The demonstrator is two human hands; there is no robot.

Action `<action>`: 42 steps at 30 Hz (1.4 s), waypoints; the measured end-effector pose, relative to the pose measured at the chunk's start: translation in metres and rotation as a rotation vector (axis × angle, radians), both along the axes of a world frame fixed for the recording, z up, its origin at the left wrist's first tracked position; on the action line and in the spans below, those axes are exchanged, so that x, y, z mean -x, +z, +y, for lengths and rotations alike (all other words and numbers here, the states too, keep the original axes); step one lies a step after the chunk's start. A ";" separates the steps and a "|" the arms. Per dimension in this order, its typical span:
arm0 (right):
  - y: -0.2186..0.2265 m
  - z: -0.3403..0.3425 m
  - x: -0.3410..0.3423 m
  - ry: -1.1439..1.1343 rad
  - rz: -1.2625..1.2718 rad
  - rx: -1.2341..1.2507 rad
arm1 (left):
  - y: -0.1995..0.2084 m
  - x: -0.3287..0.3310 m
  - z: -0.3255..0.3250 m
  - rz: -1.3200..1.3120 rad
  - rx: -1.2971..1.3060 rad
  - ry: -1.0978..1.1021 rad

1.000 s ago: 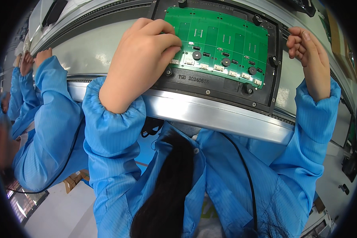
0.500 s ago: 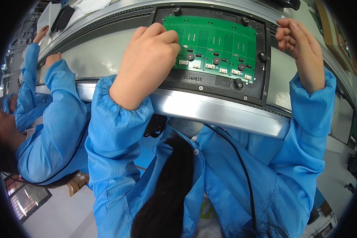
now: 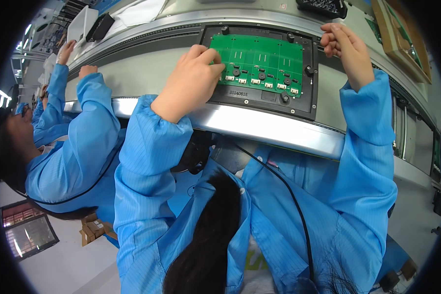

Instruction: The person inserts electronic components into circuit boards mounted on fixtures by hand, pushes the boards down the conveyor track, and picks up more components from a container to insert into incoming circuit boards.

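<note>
Head view: slipping, your bunched left hand (image 3: 191, 82) could skew the circuit board (image 3: 252, 51); right hand (image 3: 349, 53) curled, both grips unclear.

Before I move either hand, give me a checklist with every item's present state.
1. Rectangular green circuit board within the rectangular black frame: ok.
2. Bare right hand clear of the board: ok, raised beyond the frame's right side.
3. Bare left hand clear of the board: not ok, it covers part of the left edge.
4. Three small round black components visible on the board: ok.
5. Left hand empty: cannot tell.
</note>
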State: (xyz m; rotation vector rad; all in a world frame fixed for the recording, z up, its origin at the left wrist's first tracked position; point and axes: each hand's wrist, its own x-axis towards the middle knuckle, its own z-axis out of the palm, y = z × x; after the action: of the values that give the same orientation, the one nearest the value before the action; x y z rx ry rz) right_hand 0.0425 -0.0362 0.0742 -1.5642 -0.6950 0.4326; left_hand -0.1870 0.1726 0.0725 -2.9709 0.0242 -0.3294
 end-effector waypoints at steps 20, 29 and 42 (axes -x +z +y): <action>-0.040 0.005 -0.031 -0.006 0.069 -0.127 | -0.023 0.030 -0.033 -0.466 0.122 0.117; -0.037 0.008 -0.028 -0.024 0.084 -0.119 | -0.033 0.044 -0.036 -0.739 0.338 0.197; -0.040 0.013 -0.020 -0.088 0.181 -0.127 | -0.041 0.045 -0.034 -0.726 0.343 0.229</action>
State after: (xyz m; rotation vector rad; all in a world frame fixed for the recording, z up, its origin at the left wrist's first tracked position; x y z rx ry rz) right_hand 0.0628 -0.0231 0.0340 -1.4106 -0.5023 0.4497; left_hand -0.2316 0.1385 0.0315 -2.9187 -0.4904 -1.4666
